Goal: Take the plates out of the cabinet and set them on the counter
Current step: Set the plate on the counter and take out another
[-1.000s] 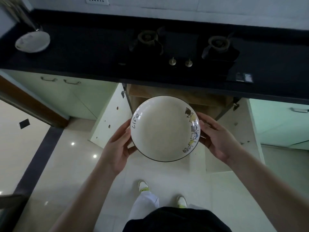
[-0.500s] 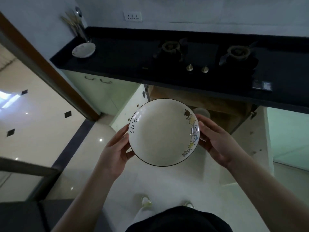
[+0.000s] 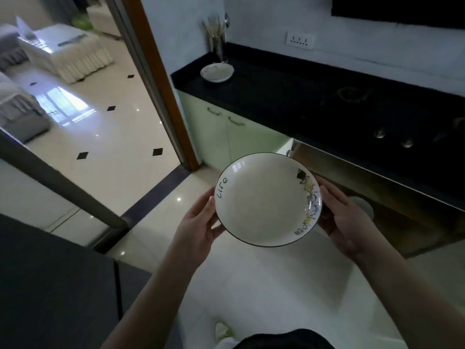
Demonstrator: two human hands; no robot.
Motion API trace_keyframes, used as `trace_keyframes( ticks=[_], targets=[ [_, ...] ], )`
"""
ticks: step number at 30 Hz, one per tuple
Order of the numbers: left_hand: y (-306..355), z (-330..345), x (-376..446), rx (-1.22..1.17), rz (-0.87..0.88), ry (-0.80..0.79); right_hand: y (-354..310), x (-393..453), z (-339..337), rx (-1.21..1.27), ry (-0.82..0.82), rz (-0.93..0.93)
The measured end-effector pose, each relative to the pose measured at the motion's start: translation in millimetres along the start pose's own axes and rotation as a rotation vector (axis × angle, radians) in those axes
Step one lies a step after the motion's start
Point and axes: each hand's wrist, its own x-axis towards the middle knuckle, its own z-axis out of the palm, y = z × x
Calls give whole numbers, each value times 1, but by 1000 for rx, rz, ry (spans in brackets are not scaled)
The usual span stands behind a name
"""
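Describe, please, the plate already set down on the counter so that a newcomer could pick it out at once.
Start from the black counter along the wall and follow it to its left end, beside the wooden door frame. There, just in front of the metal utensil holder, lies a small white plate. Unlike the larger plate lettered "Life", it is in nobody's hands.

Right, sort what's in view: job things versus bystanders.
Job: plate held by left hand and right hand; white dish on the counter; open cabinet.
Bystanders: utensil holder, stove knobs, wall socket.
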Motion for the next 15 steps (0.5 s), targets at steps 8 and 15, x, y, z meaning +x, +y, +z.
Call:
trace_keyframes(
  ticks=[8, 15],
  targets=[
    [61, -64, 28, 19, 8, 19, 19, 31, 80, 5, -45, -12],
    [104, -72, 84, 79, 27, -18, 12, 83, 107, 62, -29, -18]
  ],
)
